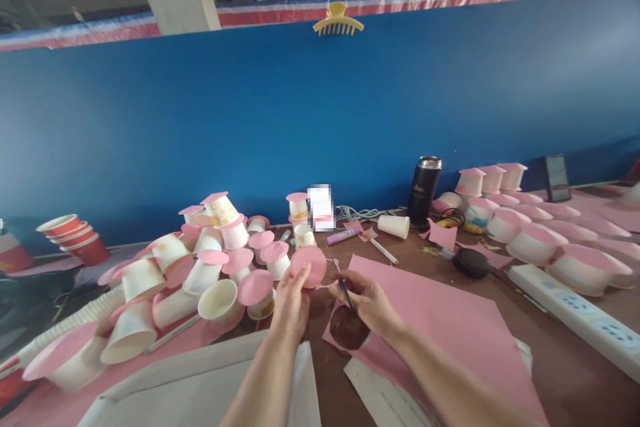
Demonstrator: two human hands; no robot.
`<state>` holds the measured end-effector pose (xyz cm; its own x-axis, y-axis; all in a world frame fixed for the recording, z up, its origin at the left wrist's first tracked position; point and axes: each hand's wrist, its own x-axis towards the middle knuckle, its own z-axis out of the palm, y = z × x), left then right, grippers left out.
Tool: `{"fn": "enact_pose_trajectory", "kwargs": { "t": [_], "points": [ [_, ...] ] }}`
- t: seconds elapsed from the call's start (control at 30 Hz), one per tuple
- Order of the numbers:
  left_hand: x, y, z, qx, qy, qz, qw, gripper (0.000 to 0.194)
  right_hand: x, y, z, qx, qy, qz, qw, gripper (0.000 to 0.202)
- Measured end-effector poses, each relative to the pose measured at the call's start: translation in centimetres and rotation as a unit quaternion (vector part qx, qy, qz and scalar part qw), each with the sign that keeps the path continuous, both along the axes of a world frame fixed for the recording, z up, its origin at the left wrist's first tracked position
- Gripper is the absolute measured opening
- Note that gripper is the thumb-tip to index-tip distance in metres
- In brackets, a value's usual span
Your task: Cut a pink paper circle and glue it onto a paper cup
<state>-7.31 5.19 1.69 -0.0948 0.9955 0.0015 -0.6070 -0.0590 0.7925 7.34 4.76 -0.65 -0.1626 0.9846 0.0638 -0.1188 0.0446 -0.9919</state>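
1. The person's left hand (pixel 295 297) is closed, thumb and fingers pinching a pink paper disc (pixel 310 265) up off the surface, its flat face turned my way
2. The right hand (pixel 371 300), fingers curled in, grips a slim dark-handled tool (pixel 345 290), its tip near the disc's edge; I can't make out what kind it is
3. Beneath the right hand and forearm lies a pink paper sheet (pixel 440 313), a round hole cut near its left corner and the brown surface (pixel 480 297) showing through
4. Just beyond the hands I see a purple tube (pixel 341 236), a white-shafted pencil (pixel 383 249) and a white paper cup (pixel 393 227) on its side
5. To the left, pink-topped paper cups (pixel 143 278) crowd together, some upright, some toppled, with stacked red paper cups (pixel 83 240) farther out
6. To the right sit a black flask (pixel 424 193), a round black lid (pixel 471 263), a white power strip (pixel 580 320) and more pink-topped cups (pixel 537 243)
7. Behind everything runs a blue partition (pixel 280 107), a yellow claw clip (pixel 339 20) at its top edge
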Motion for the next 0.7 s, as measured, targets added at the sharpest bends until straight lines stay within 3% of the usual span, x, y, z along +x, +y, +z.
{"fn": "enact_pose_trajectory", "kwargs": {
  "t": [0.2,0.7],
  "points": [
    [0.1,0.1,0.1,0.0,0.022,-0.002,1.0,0.028,0.5,0.1,0.8,-0.019,-0.022,0.018,0.999,0.038],
    [0.3,0.0,-0.9,-0.014,0.061,0.031,0.998,0.034,1.3,0.2,0.7,-0.017,-0.046,0.02,0.999,0.042]
  ]
}}
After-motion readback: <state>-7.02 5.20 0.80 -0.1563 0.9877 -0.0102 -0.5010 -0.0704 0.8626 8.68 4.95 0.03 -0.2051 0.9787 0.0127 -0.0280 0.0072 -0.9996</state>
